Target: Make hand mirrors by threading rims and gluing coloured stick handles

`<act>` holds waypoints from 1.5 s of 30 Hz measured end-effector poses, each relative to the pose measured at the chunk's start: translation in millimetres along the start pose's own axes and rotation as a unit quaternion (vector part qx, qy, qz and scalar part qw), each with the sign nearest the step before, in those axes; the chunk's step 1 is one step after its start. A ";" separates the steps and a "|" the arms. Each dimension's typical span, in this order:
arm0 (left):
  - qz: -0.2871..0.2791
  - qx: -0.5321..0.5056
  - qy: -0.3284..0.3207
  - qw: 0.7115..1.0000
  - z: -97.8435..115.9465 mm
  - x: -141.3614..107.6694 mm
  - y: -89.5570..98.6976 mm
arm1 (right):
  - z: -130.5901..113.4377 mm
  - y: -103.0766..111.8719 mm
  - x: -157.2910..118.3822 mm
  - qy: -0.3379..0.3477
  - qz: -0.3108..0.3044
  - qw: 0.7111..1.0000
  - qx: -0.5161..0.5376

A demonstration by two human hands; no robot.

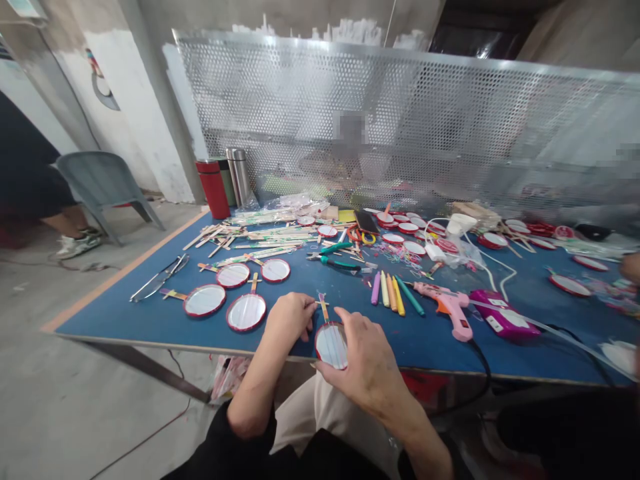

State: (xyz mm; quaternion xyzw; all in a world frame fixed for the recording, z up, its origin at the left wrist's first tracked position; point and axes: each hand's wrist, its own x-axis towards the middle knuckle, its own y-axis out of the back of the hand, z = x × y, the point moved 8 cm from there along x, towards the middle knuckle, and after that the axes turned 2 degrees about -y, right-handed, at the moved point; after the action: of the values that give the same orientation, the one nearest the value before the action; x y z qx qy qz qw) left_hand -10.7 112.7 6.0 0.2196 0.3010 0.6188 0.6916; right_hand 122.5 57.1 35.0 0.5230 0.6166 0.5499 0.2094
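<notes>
Red-rimmed round white disc (pixel 331 345), wooden stick handle (pixel 323 308), long axis pointing away from you: your spread right hand (pixel 363 360) lies nearer, over it; your curled left hand (pixel 289 317) rests just beside the handle.

**Red-rimmed round disc (pixel 331 345) on a wooden stick (pixel 323 307)**

The disc lies flat, its pale, silvery face crossed by faint stripes inside a thin red rim. The stick, marked yellow and red, points away from the person. Both sit just right of the left hand (pixel 290 317), with the right hand (pixel 365 357) touching the disc's right edge.
</notes>
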 end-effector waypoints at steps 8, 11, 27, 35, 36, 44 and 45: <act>0.008 -0.012 -0.015 1.000 -1.0 -1.9 1.1 | -1.7 -1.7 1.4 -0.004 -0.005 1.000 -0.019; 0.021 -0.041 -0.024 0.999 -5.1 -8.5 2.9 | -2.4 -2.5 1.4 -0.002 -0.005 1.000 -0.026; 0.268 0.007 -0.270 0.925 3.9 -63.8 7.5 | -2.8 -2.5 -2.9 0.013 0.024 1.000 -0.016; 0.277 0.063 -0.297 0.912 6.7 -65.7 3.6 | -1.3 0.7 -7.0 0.019 0.049 0.998 0.017; 0.277 0.061 -0.295 0.913 6.6 -65.9 3.8 | -1.2 0.7 -6.8 0.019 0.049 0.998 0.017; 0.302 -0.011 -0.278 0.912 2.4 -69.0 13.4 | -1.6 2.2 -0.3 0.022 0.059 0.997 0.033; 0.313 -0.022 -0.276 0.908 1.4 -70.0 15.6 | -1.6 2.9 0.9 0.023 0.061 0.997 0.033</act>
State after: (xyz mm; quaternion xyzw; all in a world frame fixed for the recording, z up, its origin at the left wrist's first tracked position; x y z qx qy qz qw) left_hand -24.7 45.7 27.6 0.4496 0.0002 0.7244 0.5226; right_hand 122.0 56.7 38.3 0.5538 0.6059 0.5526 0.1440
